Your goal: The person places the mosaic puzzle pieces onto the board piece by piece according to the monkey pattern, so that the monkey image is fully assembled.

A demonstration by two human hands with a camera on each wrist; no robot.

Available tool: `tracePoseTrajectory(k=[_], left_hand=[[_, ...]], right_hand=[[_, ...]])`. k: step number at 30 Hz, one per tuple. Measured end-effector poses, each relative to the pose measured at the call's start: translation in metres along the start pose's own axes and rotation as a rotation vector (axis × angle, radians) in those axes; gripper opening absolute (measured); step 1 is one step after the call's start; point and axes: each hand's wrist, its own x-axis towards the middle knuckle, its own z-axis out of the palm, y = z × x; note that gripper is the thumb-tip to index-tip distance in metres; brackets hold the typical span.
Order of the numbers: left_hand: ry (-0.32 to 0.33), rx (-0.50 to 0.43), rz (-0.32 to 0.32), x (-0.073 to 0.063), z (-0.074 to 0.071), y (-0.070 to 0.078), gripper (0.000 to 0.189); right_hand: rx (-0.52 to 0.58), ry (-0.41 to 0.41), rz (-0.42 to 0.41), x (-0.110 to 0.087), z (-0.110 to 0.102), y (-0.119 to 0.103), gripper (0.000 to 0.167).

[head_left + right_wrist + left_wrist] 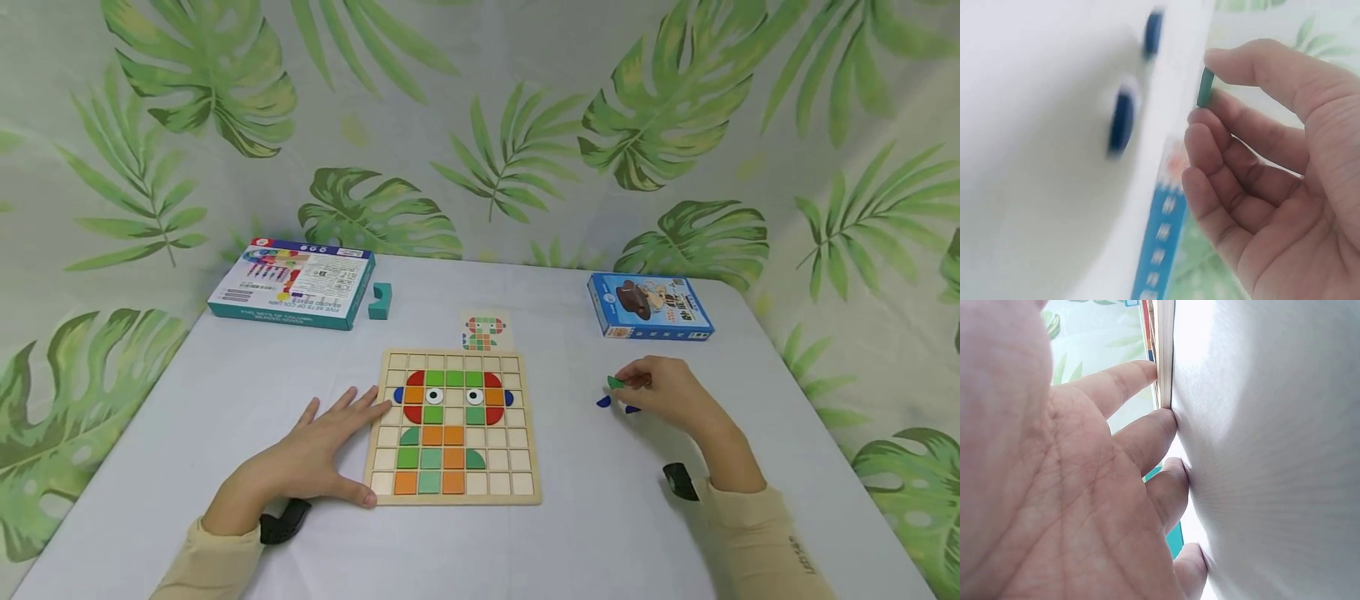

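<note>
A wooden grid board (528, 492) lies flat, with coloured tiles forming a figure with two round eyes. My left hand (315, 458) is spread at its left side, the thumb near the bottom left corner; in the left wrist view fingertips (1163, 419) touch the board's edge and the tabletop. Right of the board, my right hand (663, 392) pinches a small green piece (1205, 87) between thumb and index finger, above the table. Two dark blue pieces (603, 402) lie just below that hand; the right wrist view shows them blurred.
A small pattern card (486, 332) lies behind the board. At the back left are a flat box (292, 283) and a teal notched block (380, 302). A blue box (651, 307) lies at the back right. A leaf-print cloth (510, 158) hangs behind the table.
</note>
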Motion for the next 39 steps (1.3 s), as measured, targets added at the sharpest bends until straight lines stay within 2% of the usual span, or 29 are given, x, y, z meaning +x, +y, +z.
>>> tracePoseTrajectory(k=[11,22,31,39], left_hand=[[-0.004,-0.003,-0.004,0.001,0.000,0.000,0.125],[-0.004,-0.001,-0.003,0.001,0.000,0.000,0.125],[-0.012,-0.009,0.005,-0.001,-0.001,-0.002,0.125],[-0.020,-0.029,0.014,-0.002,-0.003,-0.003,0.128]], right_hand=[[0.039,-0.053,-0.196,0.007,0.038,-0.077,0.017],[0.071,-0.150,-0.385,0.006,0.081,-0.154,0.021],[0.059,-0.209,-0.495,0.000,0.111,-0.199,0.019],[0.017,-0.248,-0.551,-0.004,0.133,-0.229,0.018]])
